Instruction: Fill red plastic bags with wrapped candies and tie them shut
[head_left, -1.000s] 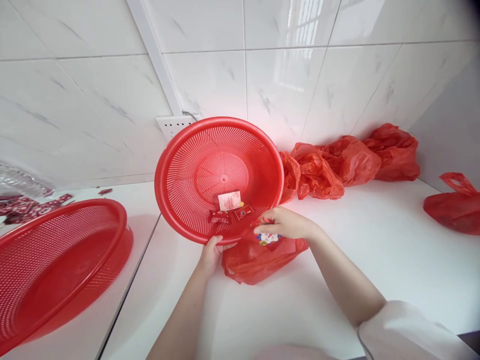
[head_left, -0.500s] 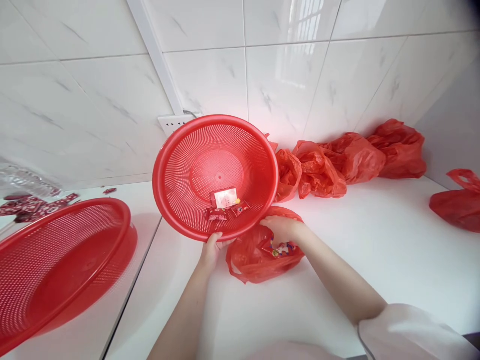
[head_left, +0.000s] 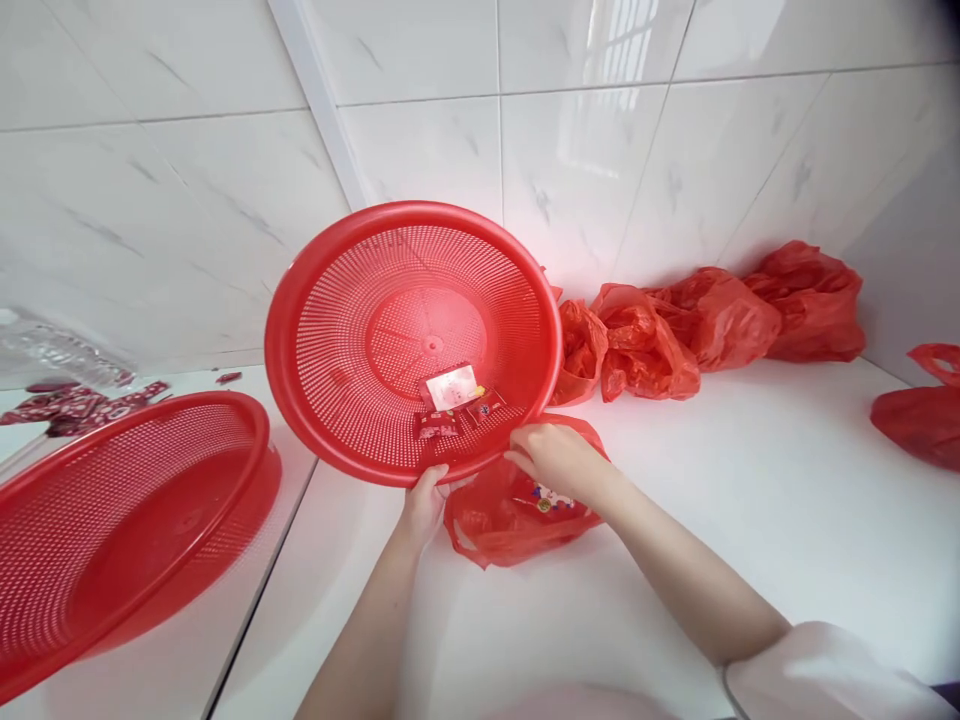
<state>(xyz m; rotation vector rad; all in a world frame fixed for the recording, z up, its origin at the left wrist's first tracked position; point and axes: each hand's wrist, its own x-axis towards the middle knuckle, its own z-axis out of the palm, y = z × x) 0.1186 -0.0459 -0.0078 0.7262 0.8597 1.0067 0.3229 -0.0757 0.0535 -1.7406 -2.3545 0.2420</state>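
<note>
A round red plastic basket point(head_left: 431, 225) with perforated sides is tilted towards me, and several small wrapped sweets point(head_left: 439, 425) and a white-and-pink packet point(head_left: 452, 387) lie low inside it. My left hand point(head_left: 425, 510) grips its lower rim, thumb on the near side. Curled at the basket's lower right rim, my right hand point(head_left: 559, 460) has its fingers closed, but what they pinch is hidden. Beneath that hand lies an opened red plastic bag point(head_left: 495, 530) with a colourful printed item point(head_left: 553, 498) showing in it.
Another red basket point(head_left: 187, 600) stands on the left. Behind it lie a clear plastic bottle point(head_left: 64, 350) and dark red packets point(head_left: 75, 405). Several red bags point(head_left: 649, 350) line the tiled wall, and another red bag point(head_left: 919, 415) sits far right.
My right hand has risen slightly out of the bag to the basket's rim. The basket has tipped, its left side swinging further left and nearer. My left hand keeps its hold.
</note>
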